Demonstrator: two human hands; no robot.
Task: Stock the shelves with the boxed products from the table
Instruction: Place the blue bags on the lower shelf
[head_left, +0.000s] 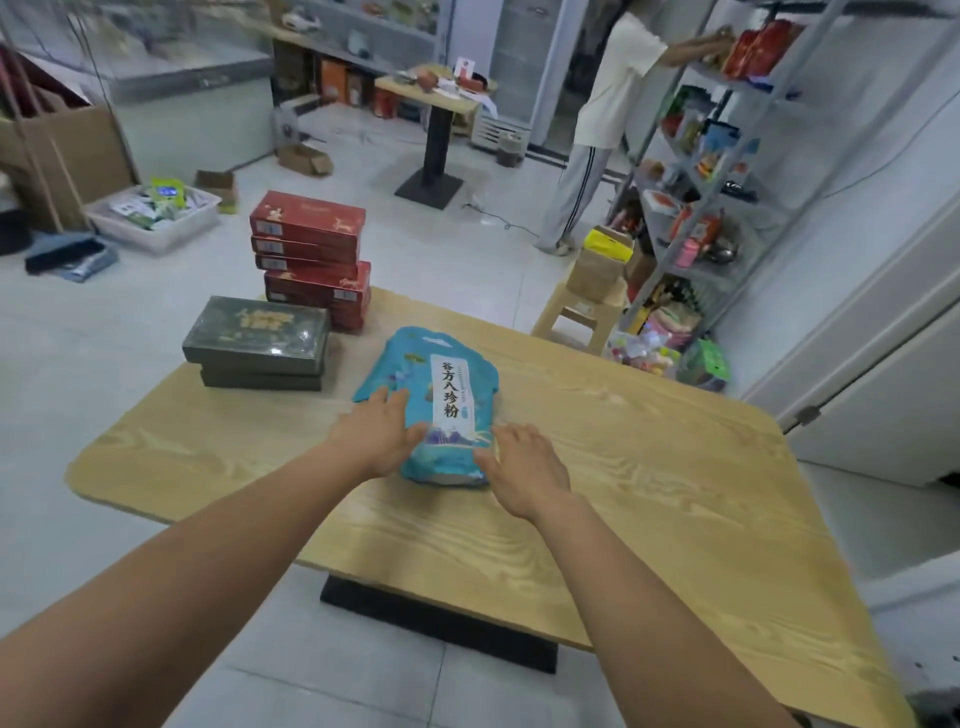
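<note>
A blue packet with a white label (436, 384) lies flat in the middle of the wooden table (649, 493). My left hand (382, 434) rests on its near left corner with straight fingers. At the near right edge of the packet is my right hand (524, 467), fingers extended and touching it. Two dark green boxes (257, 343) are stacked at the table's far left. Behind them stands a pile of several red boxes (309, 249). The metal shelves (727, 171) stand at the right, holding mixed goods.
Another person in a white shirt (608, 104) reaches into the upper shelf. A small stool with a cardboard box (592, 291) stands by the shelf foot. A white bin of packets (156, 213) and cardboard boxes lie on the floor at left. A second table (436, 98) is behind.
</note>
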